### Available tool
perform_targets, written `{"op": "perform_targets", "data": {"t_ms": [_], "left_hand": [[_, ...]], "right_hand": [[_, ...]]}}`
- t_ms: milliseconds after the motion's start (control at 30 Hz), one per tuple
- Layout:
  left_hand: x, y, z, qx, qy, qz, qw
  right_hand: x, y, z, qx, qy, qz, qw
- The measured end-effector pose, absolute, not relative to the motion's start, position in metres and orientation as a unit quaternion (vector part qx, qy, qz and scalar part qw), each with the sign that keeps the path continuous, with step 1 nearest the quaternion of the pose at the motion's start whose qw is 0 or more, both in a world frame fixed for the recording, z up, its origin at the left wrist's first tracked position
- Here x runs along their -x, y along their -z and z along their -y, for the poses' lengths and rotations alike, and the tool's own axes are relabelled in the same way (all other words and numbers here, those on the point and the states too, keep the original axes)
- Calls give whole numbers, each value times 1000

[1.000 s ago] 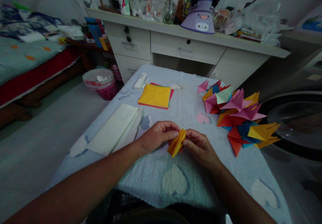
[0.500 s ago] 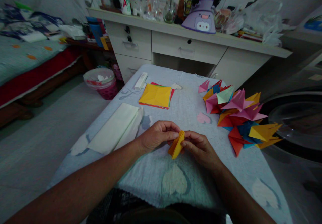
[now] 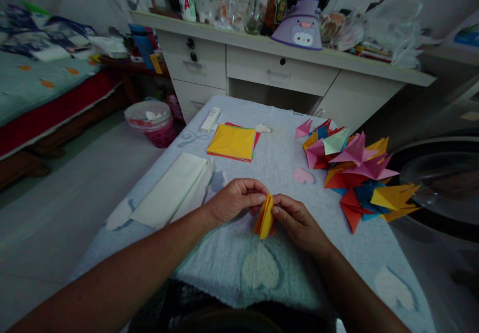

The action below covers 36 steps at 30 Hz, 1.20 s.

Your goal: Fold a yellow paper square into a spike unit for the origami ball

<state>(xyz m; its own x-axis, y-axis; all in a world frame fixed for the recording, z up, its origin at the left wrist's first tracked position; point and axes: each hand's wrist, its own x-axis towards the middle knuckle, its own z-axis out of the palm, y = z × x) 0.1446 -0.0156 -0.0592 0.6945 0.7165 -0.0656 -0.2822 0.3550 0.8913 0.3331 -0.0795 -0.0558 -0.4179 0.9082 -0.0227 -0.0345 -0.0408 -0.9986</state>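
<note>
Between my hands is a piece of folded yellow origami paper, held upright just above the cloth-covered table. My left hand pinches its upper left edge between thumb and fingers. On the other side, my right hand grips the paper with thumb and forefinger; some fingertips are hidden behind it. Beyond my hands lies a stack of square paper, yellow on top with red and green edges below. To the right sits a pile of folded paper cranes in pink, red, blue, yellow and pale green.
A folded pale sheet lies left of my hands, and a small white box near the stack. Behind the table stands a white desk crowded with jars and bags. A pink bin is on the floor at left.
The folded yellow paper has turned slightly and stands more upright, its lower end a little further right. Both hands keep their hold in nearly the same place.
</note>
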Motion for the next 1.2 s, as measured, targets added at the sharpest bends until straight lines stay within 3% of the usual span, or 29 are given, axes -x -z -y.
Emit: {"op": "perform_targets", "data": {"t_ms": [467, 1200], "left_hand": [[-144, 53, 18, -489, -313, -250, 775], [-142, 50, 20, -726, -342, -353, 480]], "right_hand": [[-333, 53, 79, 377, -622, 571, 381], [-333, 65, 76, 484, -498, 621, 363]]}}
